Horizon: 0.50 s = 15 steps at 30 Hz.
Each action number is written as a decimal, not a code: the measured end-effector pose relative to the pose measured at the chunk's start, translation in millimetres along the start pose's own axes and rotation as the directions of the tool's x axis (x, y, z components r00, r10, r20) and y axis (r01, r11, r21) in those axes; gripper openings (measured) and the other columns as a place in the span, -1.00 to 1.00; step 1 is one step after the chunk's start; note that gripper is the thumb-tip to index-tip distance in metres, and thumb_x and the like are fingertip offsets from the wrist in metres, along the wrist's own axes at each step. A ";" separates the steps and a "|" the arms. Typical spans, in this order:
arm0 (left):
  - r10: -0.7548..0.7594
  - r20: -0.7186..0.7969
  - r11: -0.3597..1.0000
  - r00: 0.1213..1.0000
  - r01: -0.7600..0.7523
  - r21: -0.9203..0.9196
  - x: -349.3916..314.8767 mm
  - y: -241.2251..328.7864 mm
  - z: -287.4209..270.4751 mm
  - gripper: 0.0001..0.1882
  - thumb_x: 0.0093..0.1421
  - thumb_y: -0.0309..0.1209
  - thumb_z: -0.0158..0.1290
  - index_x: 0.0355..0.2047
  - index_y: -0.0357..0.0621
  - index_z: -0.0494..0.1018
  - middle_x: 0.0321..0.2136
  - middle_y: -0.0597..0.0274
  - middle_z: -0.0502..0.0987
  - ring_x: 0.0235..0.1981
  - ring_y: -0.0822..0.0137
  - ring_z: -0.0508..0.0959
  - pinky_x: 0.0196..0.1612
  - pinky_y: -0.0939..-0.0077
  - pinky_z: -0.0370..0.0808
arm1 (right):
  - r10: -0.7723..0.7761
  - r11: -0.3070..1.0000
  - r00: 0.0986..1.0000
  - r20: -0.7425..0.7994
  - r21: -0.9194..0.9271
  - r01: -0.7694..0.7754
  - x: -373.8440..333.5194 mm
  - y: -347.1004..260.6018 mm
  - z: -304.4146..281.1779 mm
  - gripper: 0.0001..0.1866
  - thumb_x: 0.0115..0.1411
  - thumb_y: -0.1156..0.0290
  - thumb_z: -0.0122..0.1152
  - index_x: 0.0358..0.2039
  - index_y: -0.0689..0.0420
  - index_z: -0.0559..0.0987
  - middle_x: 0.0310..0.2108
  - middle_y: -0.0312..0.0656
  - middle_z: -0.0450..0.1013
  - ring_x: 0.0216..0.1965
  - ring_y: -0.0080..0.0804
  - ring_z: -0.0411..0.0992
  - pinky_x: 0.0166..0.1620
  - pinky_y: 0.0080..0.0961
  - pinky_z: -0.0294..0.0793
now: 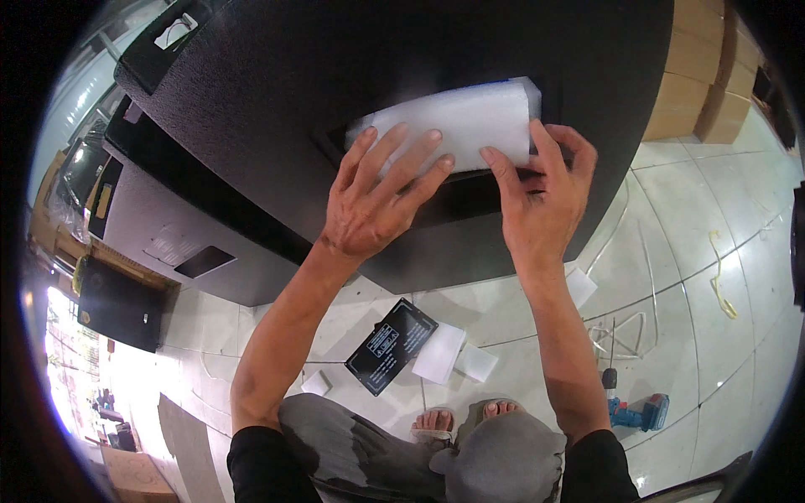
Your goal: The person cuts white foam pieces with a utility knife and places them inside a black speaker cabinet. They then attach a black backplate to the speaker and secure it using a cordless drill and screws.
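A white foam block (474, 117) lies in a rectangular recess on top of a big black textured cabinet (277, 75). My left hand (377, 197) lies flat on the block's near left part, fingers spread. My right hand (545, 193) grips the block's right end, thumb and fingers at its edge by the recess rim. Both forearms come up from the lower edge.
A black plate with white markings (391, 344) and several white foam pieces (457, 356) lie on the tiled floor by my feet. A blue cordless drill (637, 412) lies at the lower right. More black cabinets (168, 226) stand at left, cardboard boxes (704, 75) at upper right.
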<state>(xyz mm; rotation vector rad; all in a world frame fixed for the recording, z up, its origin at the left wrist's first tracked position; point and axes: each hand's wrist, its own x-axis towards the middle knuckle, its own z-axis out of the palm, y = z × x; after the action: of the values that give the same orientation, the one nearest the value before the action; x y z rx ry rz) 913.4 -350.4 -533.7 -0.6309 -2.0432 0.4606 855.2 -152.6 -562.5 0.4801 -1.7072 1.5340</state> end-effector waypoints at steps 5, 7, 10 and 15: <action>-0.015 0.007 0.999 1.000 0.016 -0.042 -10.1 -2.8 -0.6 -0.45 0.01 -0.52 0.31 0.04 0.27 0.56 0.16 0.43 0.47 0.21 0.21 0.38 0.27 0.19 0.39 | -0.007 0.998 0.996 0.086 -0.067 0.012 4.9 8.4 -3.0 -0.54 0.02 0.34 0.57 -0.06 0.21 0.67 -0.19 -0.19 0.49 -0.46 -0.56 0.48 -0.43 -0.67 0.42; -0.017 0.005 0.999 1.000 0.017 -0.045 -8.9 -3.4 -1.0 -0.48 0.01 -0.47 0.34 0.01 0.26 0.58 0.15 0.45 0.49 0.19 0.23 0.39 0.23 0.21 0.41 | -0.024 0.987 0.994 0.102 -0.156 0.039 7.0 12.2 -3.8 -0.54 0.02 0.34 0.56 -0.06 0.20 0.67 -0.21 -0.22 0.50 -0.48 -0.56 0.48 -0.43 -0.65 0.42; -0.019 0.026 0.999 0.999 0.020 -0.035 -5.8 -3.1 -3.4 -0.53 0.00 -0.37 0.39 -0.03 0.28 0.61 0.14 0.48 0.51 0.18 0.27 0.39 0.21 0.23 0.42 | -0.041 0.970 0.997 0.065 -0.236 0.055 5.8 13.9 -1.3 -0.56 0.05 0.28 0.53 -0.05 0.12 0.66 -0.24 -0.28 0.48 -0.49 -0.56 0.47 -0.41 -0.58 0.46; -0.051 0.112 0.997 0.992 0.058 -0.057 -13.9 -0.7 -19.9 -0.62 0.01 -0.37 0.39 -0.13 0.23 0.64 0.10 0.44 0.54 0.15 0.27 0.43 0.17 0.27 0.43 | 0.022 0.976 1.000 -0.001 -0.219 -0.021 -6.7 8.5 3.4 -0.44 0.05 0.21 0.54 0.04 0.09 0.57 -0.30 -0.31 0.40 -0.49 -0.59 0.43 -0.44 -0.56 0.46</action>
<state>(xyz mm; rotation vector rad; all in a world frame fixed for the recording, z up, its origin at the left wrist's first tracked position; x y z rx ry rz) 936.5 -357.8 -532.5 -0.5954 -2.1808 0.4116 852.3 -155.6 -573.1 0.3495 -1.8620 1.3399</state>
